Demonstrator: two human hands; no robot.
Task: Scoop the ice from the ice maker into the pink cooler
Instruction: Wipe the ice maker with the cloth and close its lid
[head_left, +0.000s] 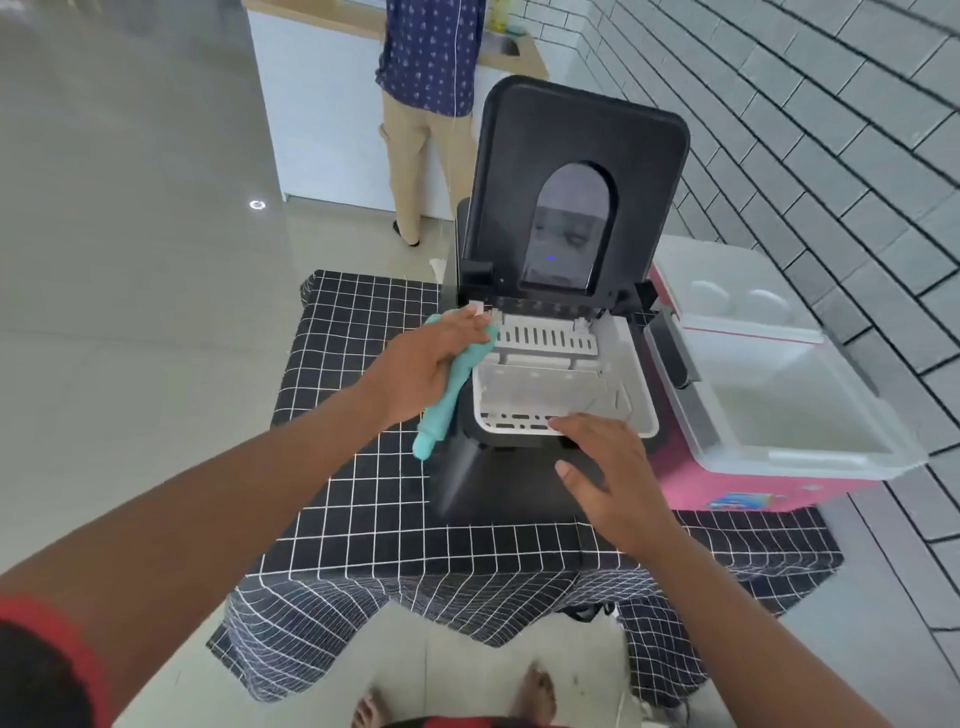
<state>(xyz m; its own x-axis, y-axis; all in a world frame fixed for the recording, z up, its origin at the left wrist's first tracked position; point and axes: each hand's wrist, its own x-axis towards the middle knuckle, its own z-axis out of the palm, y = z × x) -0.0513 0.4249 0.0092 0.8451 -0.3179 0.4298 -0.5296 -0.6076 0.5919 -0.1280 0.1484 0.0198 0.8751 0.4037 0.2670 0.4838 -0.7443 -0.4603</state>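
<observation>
A black ice maker (524, 483) stands on the table with its lid (576, 150) swung up. Its white ice basket (561, 395) shows inside; I cannot make out ice in it. My left hand (431, 364) is at the maker's left rim, closed around a teal scoop (447, 410) whose handle hangs down. My right hand (608, 478) rests flat on the maker's front edge, fingers spread, holding nothing. The pink cooler (727, 493) sits right of the maker, lid (727, 291) open, its white inside looking bare.
A black-and-white checked cloth (363, 509) covers the small table. A grey brick wall (831, 130) runs along the right. Another person (426, 114) stands at a white counter (322, 119) beyond the table. My bare feet (535, 691) show below the front edge.
</observation>
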